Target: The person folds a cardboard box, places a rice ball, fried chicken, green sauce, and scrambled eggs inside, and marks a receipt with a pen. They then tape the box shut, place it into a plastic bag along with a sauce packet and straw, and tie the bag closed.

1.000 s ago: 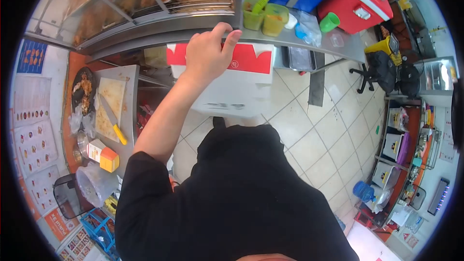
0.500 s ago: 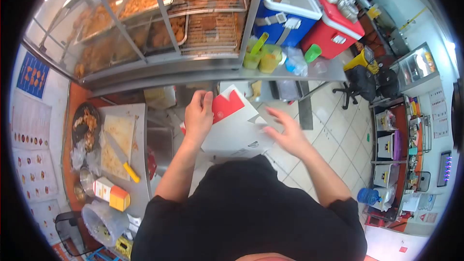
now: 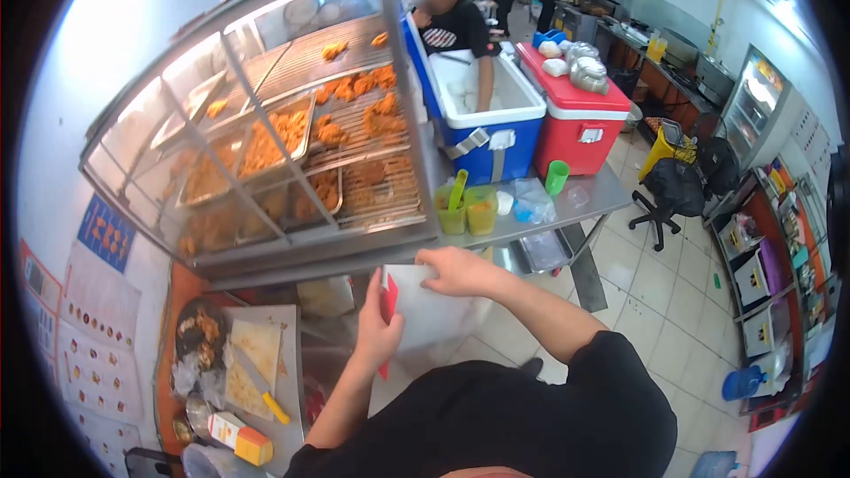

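Observation:
In front of my black shirt, both hands hold a white and red cardboard box (image 3: 434, 319), its lower part blurred by motion. My left hand (image 3: 379, 334) is closed on its left side, at the red panel, with the thumb on the near face. My right hand (image 3: 453, 272) reaches across to the top edge, fingers bent over the card and closed on it. The far side of the box and some fingertips are hidden.
Ahead stands a glass-sided warmer (image 3: 292, 239) with trays of fried chicken. Right of it are a blue cooler (image 3: 491, 137), a red cooler (image 3: 580, 137) and sauce tubs (image 3: 481, 211). A knife (image 3: 261, 383) lies on a cutting board at left. Across the counter, a person (image 3: 460, 31) reaches into the blue cooler.
My right hand has moved left and up from beside the box onto its top edge. The box has turned, showing less red. The view has tilted up, bringing several people into sight.

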